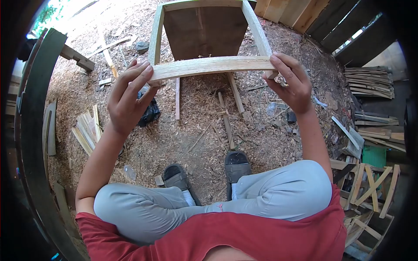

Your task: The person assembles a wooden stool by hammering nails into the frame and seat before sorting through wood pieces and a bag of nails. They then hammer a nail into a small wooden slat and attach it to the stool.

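So the pale wooden slat (213,65) sits right between the 2 hands, across the near end of the wooden frame (259,32). Left hand (128,93) pinches 1 end, right hand (294,82) pinches the other, fingers curled over both.

One left hand (126,95), one right hand (294,85), one curved wooden slat (213,65), one wooden frame (257,30), two dark sandals (176,177)

head view: on the person's head, above and behind left hand (125,98) and right hand (291,85) | facing forward, steeply down | near: red shirt (244,237), behind hands; farther: wooden rail (211,66) between them, ground (174,141) below, fence (355,41) beyond right hand
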{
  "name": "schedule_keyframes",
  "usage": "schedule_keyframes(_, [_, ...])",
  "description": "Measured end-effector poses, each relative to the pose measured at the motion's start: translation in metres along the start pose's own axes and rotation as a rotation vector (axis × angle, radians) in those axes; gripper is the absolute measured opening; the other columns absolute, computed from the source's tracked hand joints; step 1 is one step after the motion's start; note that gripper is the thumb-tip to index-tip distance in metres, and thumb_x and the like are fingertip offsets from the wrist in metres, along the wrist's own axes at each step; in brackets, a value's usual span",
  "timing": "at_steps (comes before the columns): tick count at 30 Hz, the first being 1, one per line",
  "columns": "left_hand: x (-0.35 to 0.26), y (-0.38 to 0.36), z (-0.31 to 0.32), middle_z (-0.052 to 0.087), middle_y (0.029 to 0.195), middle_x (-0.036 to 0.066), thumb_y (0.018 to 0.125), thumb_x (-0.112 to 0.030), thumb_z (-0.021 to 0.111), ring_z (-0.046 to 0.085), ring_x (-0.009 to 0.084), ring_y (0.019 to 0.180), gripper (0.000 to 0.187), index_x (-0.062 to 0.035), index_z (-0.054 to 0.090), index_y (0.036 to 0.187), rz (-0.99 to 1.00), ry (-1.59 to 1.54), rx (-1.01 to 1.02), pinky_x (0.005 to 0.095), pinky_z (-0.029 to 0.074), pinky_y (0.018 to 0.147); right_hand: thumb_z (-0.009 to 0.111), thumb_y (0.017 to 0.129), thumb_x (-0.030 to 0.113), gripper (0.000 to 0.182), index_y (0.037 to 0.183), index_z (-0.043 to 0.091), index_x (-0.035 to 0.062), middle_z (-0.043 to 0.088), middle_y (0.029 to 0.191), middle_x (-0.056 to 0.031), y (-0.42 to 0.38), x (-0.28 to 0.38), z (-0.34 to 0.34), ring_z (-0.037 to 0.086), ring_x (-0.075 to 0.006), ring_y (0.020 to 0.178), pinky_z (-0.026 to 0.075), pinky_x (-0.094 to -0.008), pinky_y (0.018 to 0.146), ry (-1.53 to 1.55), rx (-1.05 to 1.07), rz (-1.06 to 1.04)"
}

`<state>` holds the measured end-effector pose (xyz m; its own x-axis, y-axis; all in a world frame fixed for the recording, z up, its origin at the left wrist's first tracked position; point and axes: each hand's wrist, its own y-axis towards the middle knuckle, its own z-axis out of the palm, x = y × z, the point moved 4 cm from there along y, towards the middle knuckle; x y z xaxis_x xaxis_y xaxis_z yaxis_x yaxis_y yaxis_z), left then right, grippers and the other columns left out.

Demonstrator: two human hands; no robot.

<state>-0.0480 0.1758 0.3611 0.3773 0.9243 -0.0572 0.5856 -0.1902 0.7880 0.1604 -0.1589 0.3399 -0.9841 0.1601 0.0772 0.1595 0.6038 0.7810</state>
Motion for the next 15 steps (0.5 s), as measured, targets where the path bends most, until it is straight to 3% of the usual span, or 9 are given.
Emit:
schedule_keyframes(3, [0.0011, -0.0043, 0.0030, 0.076, 0.123, 0.016, 0.081, 0.000, 0.091, 0.076, 0.0310, 0.115, 0.052, -0.0024, 0.074, 0.130, -0.003, 0.013, -0.003, 0.0515, 0.060, 0.111, 0.093, 0.080, 0.009, 0.058, 0.135, 0.075, 0.0060, 0.073, 0.130, -0.0123, 0.0050, 0.0016, -0.0029, 0.077, -0.0286, 0.107, 0.068, -0.0388, 0.087, -0.027, -0.010, -0.031])
schedule_keyframes(10, [0.0014, -0.0089, 0.0065, 0.076, 0.124, 0.015, 0.080, 0.001, 0.091, 0.075, 0.0328, 0.118, 0.052, -0.0027, 0.074, 0.128, -0.010, 0.013, -0.015, 0.0515, 0.059, 0.112, 0.092, 0.082, 0.009, 0.057, 0.136, 0.074, 0.0062, 0.073, 0.131, -0.0125, 0.0049, 0.0012, -0.0055, 0.077, -0.0286, 0.107, 0.068, -0.0385, 0.087, -0.014, 0.002, -0.032])
schedule_keyframes(12, [0.0008, -0.0089, 0.0071, 0.075, 0.123, 0.015, 0.080, 0.001, 0.091, 0.075, 0.0328, 0.118, 0.052, -0.0028, 0.074, 0.128, -0.006, 0.019, -0.020, 0.0513, 0.059, 0.112, 0.092, 0.081, 0.007, 0.059, 0.137, 0.073, 0.0021, 0.072, 0.134, -0.0170, 0.0038, 0.0005, -0.0063, 0.075, -0.0321, 0.116, 0.065, -0.0411, 0.096, 0.018, 0.036, 0.000])
schedule_keyframes(15, [0.0011, -0.0090, 0.0070, 0.075, 0.123, 0.015, 0.079, 0.001, 0.092, 0.075, 0.0328, 0.119, 0.052, -0.0030, 0.074, 0.128, -0.009, 0.021, -0.015, 0.0514, 0.059, 0.113, 0.092, 0.082, 0.007, 0.059, 0.137, 0.073, 0.0019, 0.072, 0.134, -0.0172, 0.0045, 0.0007, -0.0061, 0.075, -0.0325, 0.116, 0.065, -0.0413, 0.096, 0.005, 0.033, -0.008])
